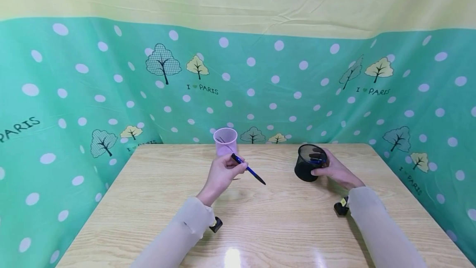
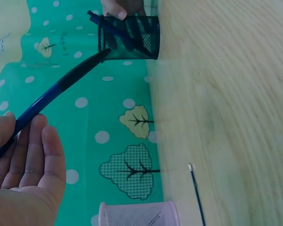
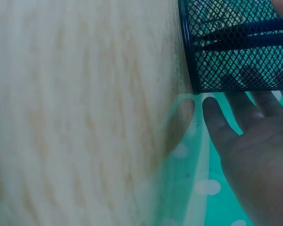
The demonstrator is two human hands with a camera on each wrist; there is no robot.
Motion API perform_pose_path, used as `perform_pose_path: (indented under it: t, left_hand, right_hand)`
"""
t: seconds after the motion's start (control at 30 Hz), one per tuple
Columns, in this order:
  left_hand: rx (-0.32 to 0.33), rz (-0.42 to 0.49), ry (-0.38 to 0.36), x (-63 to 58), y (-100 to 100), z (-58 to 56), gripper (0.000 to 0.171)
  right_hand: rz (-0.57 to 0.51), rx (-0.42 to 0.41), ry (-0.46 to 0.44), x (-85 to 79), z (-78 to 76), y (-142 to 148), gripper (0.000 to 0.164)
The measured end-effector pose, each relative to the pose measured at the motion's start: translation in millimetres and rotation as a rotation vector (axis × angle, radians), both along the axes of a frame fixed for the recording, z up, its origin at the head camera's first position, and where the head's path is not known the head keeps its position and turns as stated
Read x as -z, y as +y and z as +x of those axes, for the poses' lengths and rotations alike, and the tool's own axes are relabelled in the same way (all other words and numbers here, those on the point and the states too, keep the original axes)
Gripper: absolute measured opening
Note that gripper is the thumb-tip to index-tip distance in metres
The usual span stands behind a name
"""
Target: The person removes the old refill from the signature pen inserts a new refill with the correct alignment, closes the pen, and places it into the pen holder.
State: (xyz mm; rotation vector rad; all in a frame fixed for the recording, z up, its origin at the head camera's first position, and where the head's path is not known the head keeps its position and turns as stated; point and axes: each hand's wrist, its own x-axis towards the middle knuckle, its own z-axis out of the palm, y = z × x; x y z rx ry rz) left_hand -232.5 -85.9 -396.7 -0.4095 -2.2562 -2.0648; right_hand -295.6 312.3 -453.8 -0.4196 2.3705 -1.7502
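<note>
Between thumb and fingers, my left hand (image 1: 222, 173) pinches a blue pen (image 1: 253, 173) with a black grip, its tip slanting down to the right over the table. My right hand (image 1: 336, 171) holds a black mesh pen cup (image 1: 304, 170) from its right side, the thumb across the front. The cup stands upright on the table. Two dark pens (image 3: 254, 41) show through its mesh in the right wrist view. A lilac mesh cup (image 1: 223, 149) stands just beyond my left hand, with thin dark sticks inside.
A thin dark stick (image 2: 196, 193) with a pale tip lies on the wooden table (image 1: 275, 226) near the lilac cup. Behind the table's far edge hangs a green dotted cloth (image 1: 260, 77), which also runs along both sides.
</note>
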Motion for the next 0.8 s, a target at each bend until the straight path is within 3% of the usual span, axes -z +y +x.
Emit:
perform_pose_path:
  t: [0.17, 0.53, 0.8]
  left_hand:
    - [0.015, 0.01, 0.048, -5.2, 7, -5.0, 0.02]
    - [0.026, 0.013, 0.068, -10.2, 17, -14.8, 0.026]
    - [0.038, 0.014, 0.15, -11.6, 31, -20.2, 0.022]
  right_hand:
    - [0.005, 0.0, 0.001, 0.8, -0.5, 1, 0.103]
    - [-0.015, -0.007, 0.016, 1.3, -1.2, 0, 0.1]
    - [-0.033, -0.005, 0.015, 1.7, -2.0, -1, 0.099]
